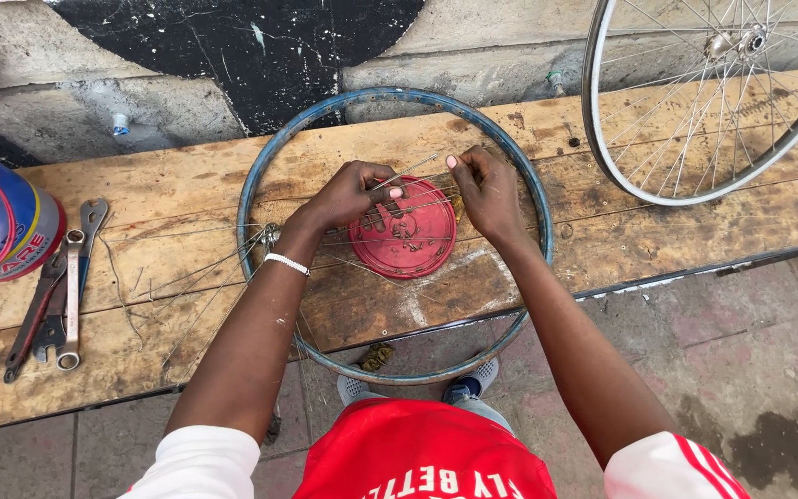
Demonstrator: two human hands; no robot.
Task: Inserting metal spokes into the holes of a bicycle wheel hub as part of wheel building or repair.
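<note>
Step in hand, as judged: handling a single spoke over the bare blue rim, which lies flat at frame centre, partly overhanging the wooden surface. The left hand has its grip pressed together on the spoke's lower end; the right hand pinches a small part at its fingertips, too small to identify. Both hands work above a red lid inside the rim. Loose spokes lie at centre left. The next move calls for steady alignment of spoke end and small part. Wrenches rest at left; a spoked wheel stands upper right.
</note>
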